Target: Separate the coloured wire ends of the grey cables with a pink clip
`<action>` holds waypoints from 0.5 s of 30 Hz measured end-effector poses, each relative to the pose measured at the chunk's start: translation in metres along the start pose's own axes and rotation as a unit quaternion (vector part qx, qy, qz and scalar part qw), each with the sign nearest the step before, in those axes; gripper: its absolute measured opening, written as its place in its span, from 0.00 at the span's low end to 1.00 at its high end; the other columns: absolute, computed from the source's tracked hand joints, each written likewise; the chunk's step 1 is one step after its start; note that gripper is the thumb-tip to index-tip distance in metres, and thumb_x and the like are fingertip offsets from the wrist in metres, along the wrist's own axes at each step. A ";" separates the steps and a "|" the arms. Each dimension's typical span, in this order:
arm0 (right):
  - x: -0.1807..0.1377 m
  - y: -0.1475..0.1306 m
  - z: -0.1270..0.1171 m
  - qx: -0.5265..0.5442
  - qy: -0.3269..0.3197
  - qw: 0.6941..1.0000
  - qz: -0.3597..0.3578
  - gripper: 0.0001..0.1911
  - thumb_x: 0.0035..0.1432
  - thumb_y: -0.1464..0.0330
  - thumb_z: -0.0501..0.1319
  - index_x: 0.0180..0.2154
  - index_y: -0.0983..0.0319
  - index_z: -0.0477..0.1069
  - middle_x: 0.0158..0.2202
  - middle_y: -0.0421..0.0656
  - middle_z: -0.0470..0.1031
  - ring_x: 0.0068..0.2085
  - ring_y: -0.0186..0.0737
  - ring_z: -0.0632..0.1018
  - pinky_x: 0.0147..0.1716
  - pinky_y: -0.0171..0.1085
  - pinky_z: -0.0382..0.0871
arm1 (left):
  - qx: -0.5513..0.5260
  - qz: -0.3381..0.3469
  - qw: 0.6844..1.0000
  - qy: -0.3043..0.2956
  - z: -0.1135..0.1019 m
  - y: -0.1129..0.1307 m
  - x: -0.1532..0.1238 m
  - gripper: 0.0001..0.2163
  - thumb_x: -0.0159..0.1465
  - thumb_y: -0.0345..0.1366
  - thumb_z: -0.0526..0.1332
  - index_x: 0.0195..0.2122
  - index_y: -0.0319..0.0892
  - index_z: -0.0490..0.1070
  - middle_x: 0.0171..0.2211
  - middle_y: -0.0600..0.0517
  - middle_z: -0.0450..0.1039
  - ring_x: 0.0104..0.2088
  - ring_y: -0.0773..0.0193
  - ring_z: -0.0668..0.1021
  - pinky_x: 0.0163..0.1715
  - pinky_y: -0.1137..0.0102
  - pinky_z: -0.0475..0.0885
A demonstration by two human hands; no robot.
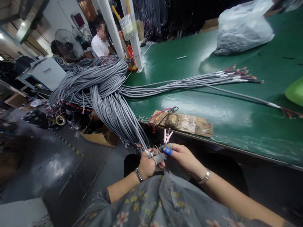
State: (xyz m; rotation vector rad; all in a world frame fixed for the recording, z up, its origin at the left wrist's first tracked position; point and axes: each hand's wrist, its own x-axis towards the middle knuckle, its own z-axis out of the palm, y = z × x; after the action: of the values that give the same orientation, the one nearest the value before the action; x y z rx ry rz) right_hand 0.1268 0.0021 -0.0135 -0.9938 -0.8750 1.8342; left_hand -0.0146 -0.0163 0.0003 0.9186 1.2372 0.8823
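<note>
Left hand (146, 166) is closed around a grey cable (132, 133) end, steadying it just below the desk (218, 113) edge. Right hand (183, 156) pinches its stripped wires (153, 149) with taped fingertips (167, 150), likely guarding against abrasion. Finished cables (190, 81) lie farther right on the desk.

Green bench (217, 99): grey cable bundle (109, 88) draped over its 9 o'clock edge, stripped ends (239, 75) fanned toward 3. Clear plastic bag (243, 27) at 1 o'clock, lime-green item (302, 90) at 3, taped cardboard pad (185, 123) with clip leads on the 6 o'clock edge.
</note>
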 end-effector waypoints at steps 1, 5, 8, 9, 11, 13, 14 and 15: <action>0.000 0.001 0.000 0.005 0.000 1.000 0.003 0.18 0.37 0.55 0.73 0.22 0.63 0.76 0.20 0.40 0.74 0.23 0.33 0.70 0.26 0.36 0.63 | -0.004 0.002 1.000 0.002 0.000 0.001 -0.001 0.20 0.44 0.50 0.70 0.16 0.39 0.68 0.12 0.53 0.68 0.13 0.70 0.68 0.17 0.74 0.64; 0.004 0.007 -0.004 0.030 0.004 1.000 0.008 0.16 0.38 0.57 0.73 0.22 0.62 0.76 0.20 0.38 0.72 0.22 0.30 0.67 0.24 0.33 0.61 | -0.028 0.010 0.999 0.016 0.000 -0.001 -0.002 0.20 0.44 0.51 0.70 0.16 0.39 0.66 0.12 0.53 0.68 0.13 0.70 0.68 0.16 0.74 0.64; 0.011 0.009 -0.009 0.101 -0.012 0.995 0.019 0.17 0.39 0.55 0.72 0.25 0.61 0.76 0.22 0.38 0.72 0.23 0.31 0.68 0.25 0.33 0.64 | -0.061 0.023 0.998 0.028 -0.001 -0.004 -0.002 0.20 0.44 0.51 0.70 0.17 0.38 0.67 0.13 0.53 0.69 0.13 0.71 0.68 0.15 0.75 0.64; 0.014 0.008 -0.010 0.125 -0.018 0.992 0.024 0.18 0.41 0.53 0.71 0.26 0.60 0.76 0.23 0.39 0.73 0.23 0.32 0.69 0.25 0.34 0.66 | -0.072 0.024 0.997 0.031 0.000 -0.004 -0.002 0.20 0.44 0.51 0.70 0.18 0.38 0.68 0.13 0.53 0.69 0.13 0.71 0.68 0.15 0.75 0.63; 0.020 0.006 -0.012 0.155 -0.020 0.987 0.024 0.20 0.45 0.49 0.67 0.29 0.60 0.76 0.25 0.40 0.74 0.24 0.33 0.70 0.26 0.35 0.67 | -0.088 0.020 0.995 0.037 0.003 -0.003 -0.002 0.20 0.44 0.51 0.70 0.19 0.38 0.69 0.13 0.53 0.69 0.12 0.71 0.68 0.14 0.76 0.62; 0.026 0.004 -0.011 0.151 -0.015 0.988 0.009 0.21 0.47 0.49 0.65 0.29 0.60 0.76 0.25 0.41 0.74 0.24 0.33 0.70 0.26 0.35 0.67 | -0.094 0.010 0.995 0.042 0.007 0.000 -0.001 0.20 0.43 0.51 0.70 0.20 0.38 0.69 0.13 0.54 0.68 0.12 0.72 0.67 0.13 0.76 0.62; 0.029 0.002 -0.011 0.143 -0.008 0.990 -0.004 0.21 0.46 0.49 0.66 0.28 0.61 0.75 0.24 0.41 0.73 0.24 0.33 0.69 0.26 0.35 0.66 | -0.092 0.008 0.995 0.044 0.009 0.002 -0.001 0.20 0.43 0.51 0.70 0.19 0.38 0.69 0.13 0.54 0.68 0.12 0.72 0.67 0.13 0.76 0.62; 0.032 0.002 -0.010 0.135 0.000 0.991 -0.016 0.22 0.45 0.48 0.67 0.27 0.61 0.75 0.24 0.40 0.73 0.23 0.33 0.68 0.26 0.35 0.65 | -0.088 0.008 0.995 0.045 0.011 0.003 0.000 0.20 0.43 0.51 0.70 0.19 0.38 0.69 0.12 0.54 0.68 0.12 0.72 0.67 0.13 0.76 0.61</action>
State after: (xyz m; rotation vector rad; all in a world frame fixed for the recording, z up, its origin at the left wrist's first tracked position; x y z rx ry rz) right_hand 0.1247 0.0319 -0.0284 -0.8043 -0.6168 1.8671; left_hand -0.0035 -0.0163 0.0044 0.7560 1.2080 1.0376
